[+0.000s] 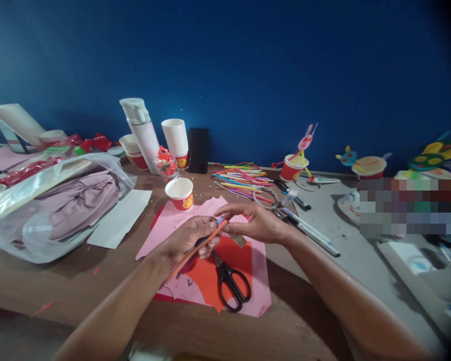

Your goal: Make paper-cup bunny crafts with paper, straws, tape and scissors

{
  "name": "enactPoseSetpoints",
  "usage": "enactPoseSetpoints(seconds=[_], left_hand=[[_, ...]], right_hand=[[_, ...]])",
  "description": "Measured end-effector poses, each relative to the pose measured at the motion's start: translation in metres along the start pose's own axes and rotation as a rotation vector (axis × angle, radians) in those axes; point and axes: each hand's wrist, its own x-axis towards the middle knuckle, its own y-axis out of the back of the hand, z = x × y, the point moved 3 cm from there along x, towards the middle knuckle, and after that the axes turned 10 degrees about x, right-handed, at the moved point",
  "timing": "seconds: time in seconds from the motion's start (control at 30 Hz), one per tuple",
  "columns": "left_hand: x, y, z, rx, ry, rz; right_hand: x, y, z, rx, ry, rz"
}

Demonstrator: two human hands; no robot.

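Note:
A small bundle of coloured pipe cleaners point(201, 245), orange foremost with blue and purple beside it, slants between my hands. My left hand point(193, 235) is closed around its middle. At the upper end, the thumb and fingers of my right hand point(253, 223) pinch the tips. Below my hands lie black-handled scissors point(235, 288), their blades partly hidden. They rest on a piece of orange paper point(244, 255) over larger pink paper point(262, 296). A red and white paper cup point(179, 194) stands just beyond my left hand.
More pipe cleaners point(242, 179) lie loose near the wall, beside marker pens point(311, 233). Stacked cups point(175, 140), a white thermos point(145, 135) and a black phone-like slab point(198, 150) stand behind. A plastic bag point(60, 210) fills the left. Cup animals point(295, 163) stand right.

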Motion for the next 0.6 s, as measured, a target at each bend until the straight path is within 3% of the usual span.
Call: enactPoseSetpoints(seconds=[0.27,0.5,0.6], left_hand=[[-0.001,0.0,-0.001,-0.055,0.017,-0.049],[-0.002,-0.001,0.003,0.295,-0.049,0.142],[-0.003,-0.004,0.008,0.472,-0.16,0.261]], right_hand=[[-0.004,-0.002,-0.014,-0.146,0.033,-0.022],[-0.004,-0.001,-0.021,-0.249,0.047,-0.021],[-0.003,0.002,-0.02,-0.271,0.047,0.021]])
